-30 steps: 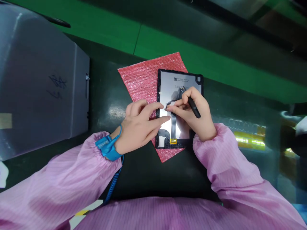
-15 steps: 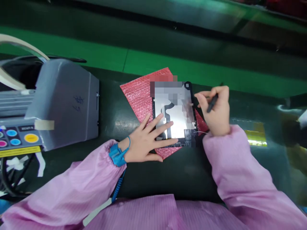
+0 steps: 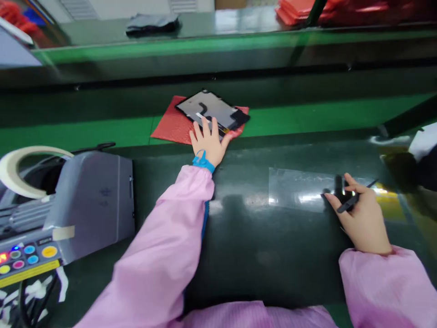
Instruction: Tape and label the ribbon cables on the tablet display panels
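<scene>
A tablet screen panel (image 3: 213, 108), silver-grey on its back with a black border, lies on a red bubble-wrap bag (image 3: 170, 123) at the far side of the bench. My left hand (image 3: 210, 145), with a blue wrist strap (image 3: 204, 161), rests with spread fingers on the near edge of panel and bag. At the right, my right hand (image 3: 367, 218) keeps a slim black pointed tool (image 3: 350, 202) tucked against its palm; whether it is tweezers I cannot tell. Its thumb and index finger are apart, over the right end of a clear film sheet (image 3: 293, 189) on the bench.
A grey machine (image 3: 99, 200) with coloured buttons and a roll of tape (image 3: 13, 168) stands at the left. White scraps and black cables lie below it. Beyond the bench, a shelf (image 3: 205, 41) carries a dark folded item (image 3: 153, 23) and red bags (image 3: 358, 13).
The panel and red bag have moved away to the far side of the bench, my left hand with them. My right hand has moved right, to the clear film, still with the black tool.
</scene>
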Motion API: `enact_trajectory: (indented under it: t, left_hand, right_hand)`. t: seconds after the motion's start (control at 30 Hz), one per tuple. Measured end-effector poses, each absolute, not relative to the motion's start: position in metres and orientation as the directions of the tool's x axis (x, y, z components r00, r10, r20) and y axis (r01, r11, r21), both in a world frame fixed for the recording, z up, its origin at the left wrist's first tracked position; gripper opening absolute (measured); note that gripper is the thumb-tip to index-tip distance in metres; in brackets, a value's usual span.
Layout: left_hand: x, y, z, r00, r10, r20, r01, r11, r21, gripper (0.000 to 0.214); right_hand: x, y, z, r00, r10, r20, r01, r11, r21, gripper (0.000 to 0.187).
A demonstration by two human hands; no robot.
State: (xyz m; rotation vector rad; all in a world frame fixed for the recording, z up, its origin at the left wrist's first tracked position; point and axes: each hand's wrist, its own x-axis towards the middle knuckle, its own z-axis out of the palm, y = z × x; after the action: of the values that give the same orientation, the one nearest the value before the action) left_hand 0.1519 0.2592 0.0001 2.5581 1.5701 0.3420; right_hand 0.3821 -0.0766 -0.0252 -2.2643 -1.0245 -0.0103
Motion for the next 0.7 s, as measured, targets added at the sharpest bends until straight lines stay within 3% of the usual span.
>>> enact_trajectory:
  t: [0.1,0.17,0.23,0.3,0.37,0.43,0.53,0.63,0.7]
  left_hand:
    - [0.200,0.271,0.007,0.299,0.936,0.183,0.894,-0.342,0.289,0.077]
    - [0.220,0.252,0.007,0.466,0.855,0.230,0.812,-0.516,0.274,0.074]
    - [0.228,0.216,0.002,0.733,0.643,0.220,0.606,-0.765,0.218,0.073]
    - [0.225,0.174,-0.008,0.928,0.347,0.134,0.321,-0.929,0.187,0.077]
    - [0.214,0.137,-0.018,0.970,0.212,0.115,0.190,-0.966,0.178,0.079]
    - [0.199,0.114,-0.024,0.989,0.104,0.101,0.089,-0.985,0.147,0.077]
    - [0.173,0.107,-0.025,0.990,0.105,0.089,0.091,-0.985,0.145,0.069]
    - [0.159,0.117,-0.022,0.985,0.136,0.102,0.118,-0.980,0.163,0.063]
    - [0.157,0.122,-0.020,0.983,0.139,0.116,0.117,-0.978,0.175,0.061]
  right_hand:
    - [0.380,-0.065,-0.026,0.660,0.675,0.330,0.732,-0.479,-0.485,0.042]
    - [0.380,-0.057,-0.027,0.652,0.684,0.327,0.743,-0.491,-0.455,0.041]
    - [0.383,-0.051,-0.028,0.627,0.709,0.324,0.756,-0.453,-0.472,0.040]
    - [0.388,-0.043,-0.027,0.578,0.743,0.336,0.775,-0.371,-0.512,0.040]
    - [0.394,-0.034,-0.025,0.540,0.770,0.340,0.762,-0.275,-0.586,0.041]
    - [0.400,-0.024,-0.020,0.581,0.748,0.321,0.649,-0.188,-0.737,0.039]
    - [0.411,-0.011,-0.013,0.718,0.655,0.236,0.334,-0.026,-0.942,0.043]
    - [0.422,-0.006,-0.007,0.784,0.601,0.157,0.152,0.061,-0.987,0.056]
    - [0.427,-0.010,-0.005,0.815,0.571,0.104,0.100,0.039,-0.994,0.050]
